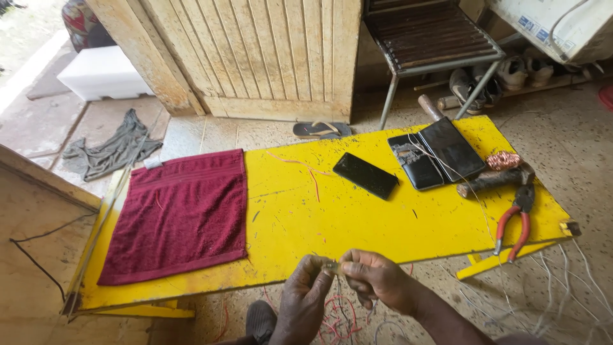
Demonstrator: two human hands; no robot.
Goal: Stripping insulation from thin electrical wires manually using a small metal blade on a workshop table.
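Observed both hands low in the head view, brought together just in front of the near edge of the yellow table (357, 223). Left hand (305, 300) and right hand (377, 281) each closed in a fingertip pinch on one small pale piece (332, 266), held between them above the floor; too small to identify, possibly a bit of wire or a small fitting. Held close under the eyes, likely for fine work.

Noted loose red wire strands (338, 319) tangled on the speckled floor below the hands, and pale thin wires (562, 281) trailing off the table's right end.

Recorded on the tabletop, well apart from the hands: dark red terry towel (179, 214), laid flat and square at the left, soft ribbed pile; black phone (365, 175), glossy, face up near the middle; open black wallet-type case (437, 153); coil of copper wire (503, 160), shiny and tightly wound; rough brownish stick or handle (491, 180); red-handled pliers (516, 225), jaws toward the coil, near the right edge, within reach of the right hand.

Table paint scuffed, scratched, flecked dark. Behind: weathered plank door (268, 57), metal-framed slatted chair (434, 38), grey rag (112, 150) crumpled on the paving.
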